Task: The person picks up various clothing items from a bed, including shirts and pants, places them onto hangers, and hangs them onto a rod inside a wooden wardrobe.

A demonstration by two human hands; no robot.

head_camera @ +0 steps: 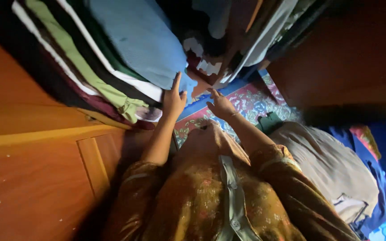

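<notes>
Head view
Left hand [173, 101]: flat and open, fingers stretched up against the lower edge of the blue garment [143, 40]; it presses, it does not clamp.
Right hand [221, 105]: open too, fingers loosely spread, hovering just right of the left hand and close under the dark patterned cloth [204, 58]; whether it touches, I cannot tell.
Blue garment: hanging in the wardrobe, right at the left fingertips.
Wardrobe: packed tight with hanging clothes; a green garment [83, 67], white and dark pieces crowd in beside the blue one, pale ones further right.
Edges: wooden door [36, 178] close on the left, a dark wooden panel [344, 58] on the right.
Open room: only a narrow gap between the two hands, with patterned rug [251, 100] showing through below.
Floor: a beige bundle [331, 165] lies on blue cloth [380, 156] to the right, near the right elbow.
Sleeves: brown floral fabric on both arms.
</notes>
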